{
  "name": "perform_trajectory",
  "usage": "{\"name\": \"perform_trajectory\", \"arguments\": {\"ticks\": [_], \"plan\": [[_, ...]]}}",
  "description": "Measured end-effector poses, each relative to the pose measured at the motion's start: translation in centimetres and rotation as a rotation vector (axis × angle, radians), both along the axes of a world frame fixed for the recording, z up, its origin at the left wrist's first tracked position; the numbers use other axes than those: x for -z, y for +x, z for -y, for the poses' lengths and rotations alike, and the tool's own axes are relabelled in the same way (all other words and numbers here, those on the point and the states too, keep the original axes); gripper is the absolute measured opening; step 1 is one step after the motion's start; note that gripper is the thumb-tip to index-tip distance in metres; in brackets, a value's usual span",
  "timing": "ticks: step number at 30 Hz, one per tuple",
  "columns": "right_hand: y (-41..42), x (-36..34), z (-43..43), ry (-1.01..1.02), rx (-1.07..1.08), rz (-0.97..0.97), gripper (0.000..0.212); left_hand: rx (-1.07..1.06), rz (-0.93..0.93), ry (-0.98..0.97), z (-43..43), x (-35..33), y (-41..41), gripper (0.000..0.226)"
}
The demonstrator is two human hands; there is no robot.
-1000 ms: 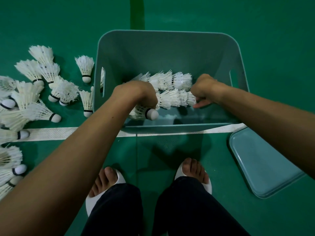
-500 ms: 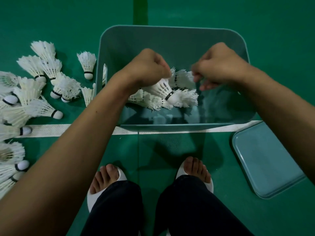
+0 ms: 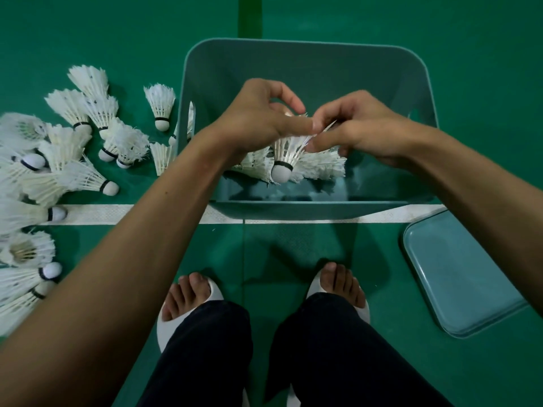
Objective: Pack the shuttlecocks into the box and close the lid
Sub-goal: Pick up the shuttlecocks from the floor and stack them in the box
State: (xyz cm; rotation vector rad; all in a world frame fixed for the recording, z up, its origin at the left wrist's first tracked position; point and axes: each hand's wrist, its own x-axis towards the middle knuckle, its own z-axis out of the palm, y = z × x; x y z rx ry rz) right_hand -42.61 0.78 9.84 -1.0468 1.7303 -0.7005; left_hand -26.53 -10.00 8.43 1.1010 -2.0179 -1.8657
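Your left fingers (image 3: 295,126) pinch the feather skirt of the held shuttlecock (image 3: 286,152), and your right fingers (image 3: 318,118) pinch the same skirt's rim from the other side. It hangs cork down. Your left hand (image 3: 261,118) and right hand (image 3: 364,127) meet above the open teal box (image 3: 323,71), forearms reaching in from either side. Beneath them the packed shuttlecocks (image 3: 323,167) lie on the box's bottom toward its near wall. Loose shuttlecocks (image 3: 126,145) lie scattered on the green court floor (image 3: 484,83) left of the box. The lid (image 3: 458,277) lies flat to the box's right.

Dim, sharp, wide-angle edge distortion
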Motion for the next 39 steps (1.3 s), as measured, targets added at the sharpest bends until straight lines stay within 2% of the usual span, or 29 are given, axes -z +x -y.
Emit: {"name": "perform_trajectory", "arguments": {"ticks": [3, 7, 9, 13, 17, 23, 29, 32, 36, 39], "plan": [[0.8, 0.0, 0.3, 0.077, -0.035, -0.048, 0.017, 0.072, 0.06, -0.037, 0.2, -0.2, 0.5, 0.038], [2.6, 1.9, 1.1, 0.518, -0.102, 0.017, 0.018, 0.146, 0.274, -0.264, 0.7, -0.7, 1.1, 0.032], [3.6, 3.3, 1.7, 0.667, -0.048, 0.068, 0.014, 0.132, 0.268, -0.383, 1.0, -1.0, 1.4, 0.023], [5.3, 5.4, 3.3, 0.792, 0.01, 0.175, 0.015, 0.114, 0.244, -0.565, 1.6, -1.8, 1.6, 0.02], [7.7, 6.9, 4.8, 0.805, -0.002, 0.165, 0.021, 0.088, 0.254, -0.774, 2.7, -2.1, 1.9, 0.02], [9.2, 7.4, 6.3, 0.703, 0.076, 0.069, 0.014, -0.117, 0.15, -0.904, 5.1, -2.3, 3.6, 0.02], [8.9, 5.2, 6.0, 0.601, 0.051, -0.058, 0.042, -0.264, 0.069, -0.883, 5.7, -1.5, 5.1, 0.019], [8.1, 2.2, 6.3, 0.532, 0.01, -0.066, 0.042, -0.333, 0.011, -0.843, 5.7, -1.7, 6.8, 0.016], [7.6, -3.7, 6.6, 0.273, 0.097, -0.201, 0.027, -0.507, 0.048, -0.72, 5.5, -1.5, 10.8, 0.012], [10.0, -7.9, 6.1, -0.034, 0.194, -0.152, 0.025, -0.688, 0.148, -0.565, 4.1, 0.5, 14.7, 0.009]]}}
